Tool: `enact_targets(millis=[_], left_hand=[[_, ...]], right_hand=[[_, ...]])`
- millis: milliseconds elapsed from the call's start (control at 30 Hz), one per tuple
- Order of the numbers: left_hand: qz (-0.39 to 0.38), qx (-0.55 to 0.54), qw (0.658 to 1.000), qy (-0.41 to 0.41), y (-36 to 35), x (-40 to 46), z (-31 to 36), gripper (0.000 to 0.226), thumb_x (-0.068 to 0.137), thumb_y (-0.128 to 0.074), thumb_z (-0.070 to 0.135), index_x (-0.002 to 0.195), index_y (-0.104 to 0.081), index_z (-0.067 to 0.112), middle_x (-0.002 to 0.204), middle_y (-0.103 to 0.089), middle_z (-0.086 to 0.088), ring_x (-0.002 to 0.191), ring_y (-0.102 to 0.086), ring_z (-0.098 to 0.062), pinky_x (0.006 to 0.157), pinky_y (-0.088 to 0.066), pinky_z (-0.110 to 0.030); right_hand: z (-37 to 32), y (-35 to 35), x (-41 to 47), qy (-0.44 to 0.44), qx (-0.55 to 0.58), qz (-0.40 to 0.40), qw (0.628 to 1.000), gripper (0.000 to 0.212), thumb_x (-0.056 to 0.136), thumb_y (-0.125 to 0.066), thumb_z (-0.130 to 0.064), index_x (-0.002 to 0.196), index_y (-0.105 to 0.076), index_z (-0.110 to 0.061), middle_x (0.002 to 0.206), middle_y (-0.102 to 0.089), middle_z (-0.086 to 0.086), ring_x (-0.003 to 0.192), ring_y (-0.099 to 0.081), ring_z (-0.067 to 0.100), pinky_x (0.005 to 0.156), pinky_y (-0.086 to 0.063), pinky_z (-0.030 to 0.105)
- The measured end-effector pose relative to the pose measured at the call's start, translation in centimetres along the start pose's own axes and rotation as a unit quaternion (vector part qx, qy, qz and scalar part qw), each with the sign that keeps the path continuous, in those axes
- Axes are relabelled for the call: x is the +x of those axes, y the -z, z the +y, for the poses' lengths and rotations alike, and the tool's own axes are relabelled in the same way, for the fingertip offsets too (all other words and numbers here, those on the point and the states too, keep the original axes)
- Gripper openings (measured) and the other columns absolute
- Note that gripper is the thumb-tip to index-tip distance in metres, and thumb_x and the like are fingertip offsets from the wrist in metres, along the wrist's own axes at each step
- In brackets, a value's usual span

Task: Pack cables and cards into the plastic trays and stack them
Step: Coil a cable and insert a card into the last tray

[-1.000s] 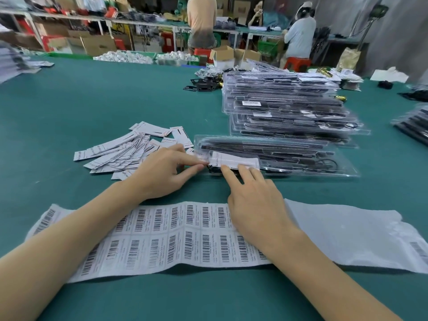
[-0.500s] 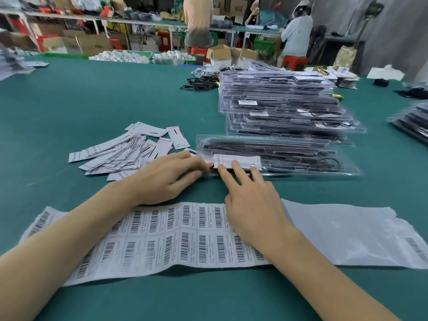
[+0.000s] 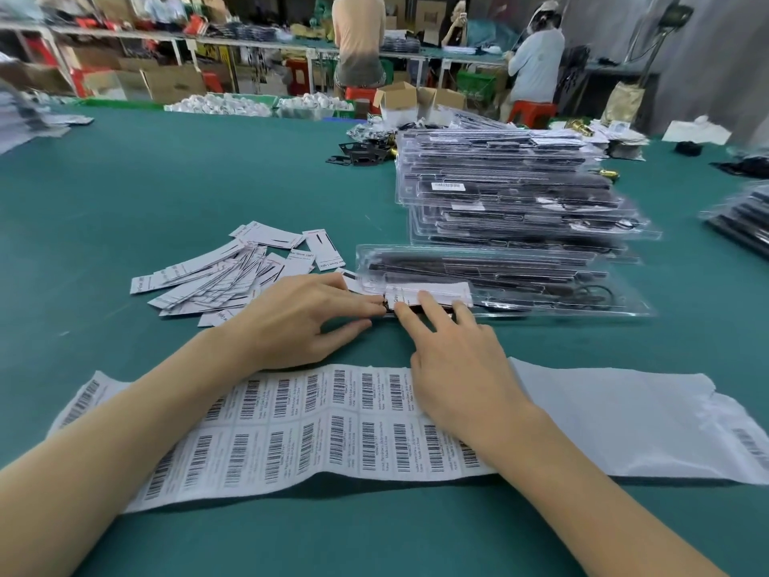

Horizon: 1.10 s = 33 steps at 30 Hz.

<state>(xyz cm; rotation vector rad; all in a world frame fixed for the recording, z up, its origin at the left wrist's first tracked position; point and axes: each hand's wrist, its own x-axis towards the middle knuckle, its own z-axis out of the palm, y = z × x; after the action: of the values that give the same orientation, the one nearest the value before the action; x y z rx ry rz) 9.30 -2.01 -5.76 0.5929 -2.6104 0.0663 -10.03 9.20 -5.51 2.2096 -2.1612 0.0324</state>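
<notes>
A clear plastic tray (image 3: pixel 541 281) with black cables inside lies on the green table in front of me. A white card (image 3: pixel 432 291) sits at its near left end. My left hand (image 3: pixel 299 322) touches the tray's left end with straight fingertips. My right hand (image 3: pixel 453 360) presses the card down with straight fingers. Behind the tray rises a tall stack of filled trays (image 3: pixel 512 189). Several loose white cards (image 3: pixel 233 276) lie fanned out to the left.
A long sheet of barcode labels (image 3: pixel 291 426) lies under my forearms, its peeled backing (image 3: pixel 624 422) stretching right. Another pile of trays (image 3: pixel 745 218) sits at the right edge. Black parts (image 3: pixel 362 154) lie beyond the stack. People work at benches in the back.
Both hands have stayed at the tray's left end; the right fingers slid a little along the card. The view shifted slightly.
</notes>
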Motion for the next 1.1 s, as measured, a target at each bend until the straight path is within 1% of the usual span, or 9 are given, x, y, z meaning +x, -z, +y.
enact_targets(millis=[67, 133, 267, 400, 533, 767, 900, 1033, 1100], left_hand=[[0.091, 0.001, 0.996, 0.012, -0.3, 0.1, -0.1, 0.015, 0.095, -0.066, 0.03, 0.101, -0.078, 0.022, 0.086, -0.073, 0.009, 0.071, -0.064, -0.013, 0.061, -0.054, -0.026], [0.151, -0.039, 0.987, 0.049, -0.3, 0.2, -0.5, 0.019, 0.091, -0.073, 0.033, 0.096, -0.072, 0.015, 0.088, -0.066, 0.004, 0.072, -0.061, -0.013, 0.063, -0.056, -0.035], [0.048, -0.042, 0.997, 0.045, -0.6, 0.4, -1.1, 0.035, 0.091, -0.069, 0.038, 0.122, -0.068, 0.022, 0.124, -0.063, 0.007, 0.113, -0.055, -0.013, 0.101, -0.038, -0.015], [0.025, -0.035, 0.998, 0.055, -0.8, 0.6, -1.1, 0.033, 0.09, -0.069, 0.044, 0.114, -0.071, 0.022, 0.115, -0.068, 0.009, 0.11, -0.055, -0.012, 0.098, -0.03, -0.003], [0.032, -0.056, 0.995, 0.075, -1.2, 0.7, -0.9, 0.031, 0.09, -0.07, 0.044, 0.109, -0.068, 0.019, 0.112, -0.065, 0.007, 0.109, -0.055, -0.013, 0.098, -0.046, -0.031], [0.009, -0.069, 0.993, 0.1, -1.4, 0.7, -0.4, 0.043, 0.092, -0.057, 0.054, 0.118, -0.067, 0.022, 0.118, -0.058, 0.008, 0.113, -0.049, -0.012, 0.096, -0.047, -0.036], [-0.003, -0.064, 0.993, 0.098, -1.3, 0.8, -0.3, 0.042, 0.092, -0.056, 0.054, 0.117, -0.069, 0.022, 0.119, -0.057, 0.007, 0.111, -0.05, -0.012, 0.092, -0.048, -0.037], [-0.011, -0.045, 0.994, 0.095, -1.1, 0.8, -0.2, 0.044, 0.093, -0.054, 0.055, 0.116, -0.07, 0.022, 0.119, -0.057, 0.006, 0.109, -0.051, -0.013, 0.09, -0.047, -0.032], [-0.02, -0.02, 0.996, 0.083, -1.0, 0.9, -0.2, 0.044, 0.093, -0.052, 0.055, 0.115, -0.071, 0.021, 0.119, -0.059, 0.006, 0.108, -0.053, -0.015, 0.091, -0.042, -0.026]], right_hand=[[-0.1, 0.1, 0.0, -0.004, 0.005, -0.007, 1.0, 0.062, 0.104, -0.035, -0.027, 0.159, -0.007, -0.03, 0.167, -0.008, 0.001, 0.149, -0.016, 0.036, 0.11, -0.033, 0.046], [-0.1, 0.1, 0.0, -0.007, 0.009, -0.014, 1.0, 0.062, 0.105, -0.036, -0.027, 0.159, -0.005, -0.03, 0.167, -0.006, 0.001, 0.149, -0.015, 0.035, 0.111, -0.031, 0.046], [-0.1, 0.1, -0.1, -0.006, -0.001, -0.01, 1.0, 0.063, 0.104, -0.035, -0.026, 0.159, -0.005, -0.029, 0.167, -0.006, 0.001, 0.149, -0.015, 0.034, 0.111, -0.031, 0.048], [-0.3, 0.3, -0.1, -0.022, -0.001, -0.008, 1.0, 0.064, 0.103, -0.035, -0.027, 0.159, -0.005, -0.031, 0.168, -0.007, 0.0, 0.148, -0.016, 0.032, 0.108, -0.027, 0.052], [-0.6, 0.4, -0.2, -0.024, -0.019, 0.005, 1.0, 0.065, 0.103, -0.036, -0.029, 0.159, -0.005, -0.029, 0.168, -0.009, 0.002, 0.142, -0.022, 0.034, 0.103, -0.029, 0.05], [-0.6, 0.0, -0.1, -0.016, 0.049, 0.036, 0.998, 0.054, 0.106, -0.03, -0.024, 0.159, -0.02, -0.022, 0.162, -0.027, 0.007, 0.137, -0.032, 0.031, 0.11, -0.036, 0.04], [-0.3, 0.0, 0.0, -0.009, 0.07, 0.094, 0.993, 0.041, 0.106, -0.034, -0.024, 0.144, -0.047, -0.019, 0.129, -0.053, 0.0, 0.116, -0.046, 0.023, 0.091, -0.042, 0.03], [-0.5, 0.4, -0.4, -0.024, 0.09, 0.098, 0.991, 0.029, 0.106, -0.038, -0.024, 0.126, -0.057, -0.016, 0.119, -0.041, 0.001, 0.09, -0.043, 0.019, 0.073, -0.039, 0.028], [-0.6, 0.5, -0.7, -0.017, 0.073, 0.1, 0.992, 0.029, 0.105, -0.039, -0.026, 0.128, -0.056, -0.018, 0.12, -0.043, 0.002, 0.097, -0.047, 0.021, 0.078, -0.041, 0.031]])
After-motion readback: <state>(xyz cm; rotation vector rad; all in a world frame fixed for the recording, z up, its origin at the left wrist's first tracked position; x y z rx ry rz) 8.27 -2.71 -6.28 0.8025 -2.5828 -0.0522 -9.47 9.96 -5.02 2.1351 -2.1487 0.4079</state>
